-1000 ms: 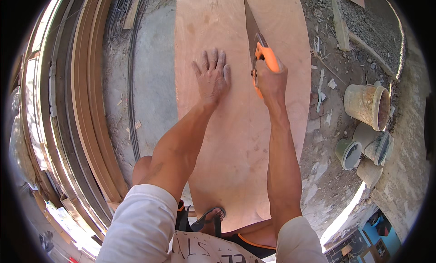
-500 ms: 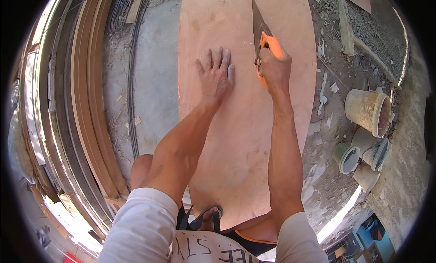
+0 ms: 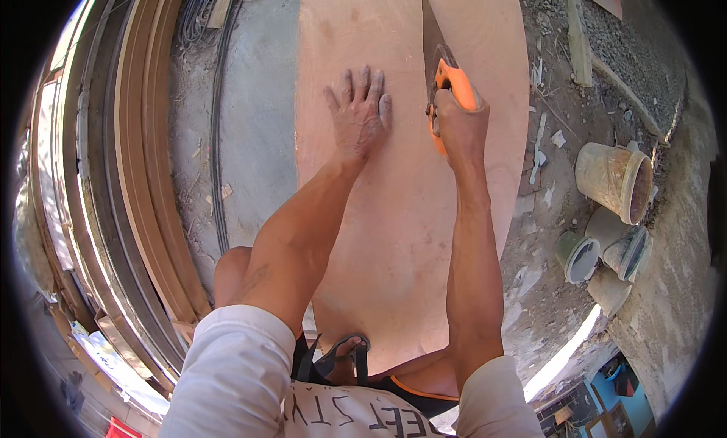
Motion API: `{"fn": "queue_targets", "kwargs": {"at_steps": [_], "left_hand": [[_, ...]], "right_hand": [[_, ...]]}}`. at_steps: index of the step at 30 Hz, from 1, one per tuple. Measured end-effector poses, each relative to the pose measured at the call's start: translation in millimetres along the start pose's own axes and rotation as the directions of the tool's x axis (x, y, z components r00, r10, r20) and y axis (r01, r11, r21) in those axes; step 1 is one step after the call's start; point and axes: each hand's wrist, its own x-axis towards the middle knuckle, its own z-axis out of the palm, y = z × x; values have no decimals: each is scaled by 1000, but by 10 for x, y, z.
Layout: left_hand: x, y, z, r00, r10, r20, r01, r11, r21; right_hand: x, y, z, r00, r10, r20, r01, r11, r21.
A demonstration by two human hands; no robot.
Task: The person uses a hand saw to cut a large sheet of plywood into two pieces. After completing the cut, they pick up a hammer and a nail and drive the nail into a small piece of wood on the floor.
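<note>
A hand saw with an orange handle has its blade in a lengthwise cut in a broad plywood sheet. My right hand is closed around the handle, right of the middle of the sheet. My left hand lies flat on the plywood left of the saw, fingers spread and dusty. My sandalled foot shows at the sheet's near end, below my forearms.
Long timber boards run along the left beside dark rods or cables. Several dusty buckets stand at the right on rubble-strewn ground. Gravel and a loose plank are at the upper right.
The saw went a little forward along the cut, then slightly back toward me, still in my right hand. My left hand sits slightly farther forward on the sheet.
</note>
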Motion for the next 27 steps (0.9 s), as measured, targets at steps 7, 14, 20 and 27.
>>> {"fn": "queue_targets", "kwargs": {"at_steps": [7, 14, 20, 27], "left_hand": [[-2, -397, -94, 999, -35, -19, 36, 997, 69], [62, -40, -105, 1000, 6, -11, -7, 1000, -5], [-81, -384, -165, 998, -57, 15, 56, 996, 65], [28, -245, -136, 1000, -22, -13, 23, 999, 39]], "right_hand": [[-2428, 514, -529, 1000, -25, 16, 26, 992, -126], [-310, 118, -12, 999, 31, 11, -31, 1000, 5], [-2438, 626, -520, 998, 56, 27, -57, 998, 28], [-673, 373, -2, 999, -31, 19, 29, 997, 74]]}}
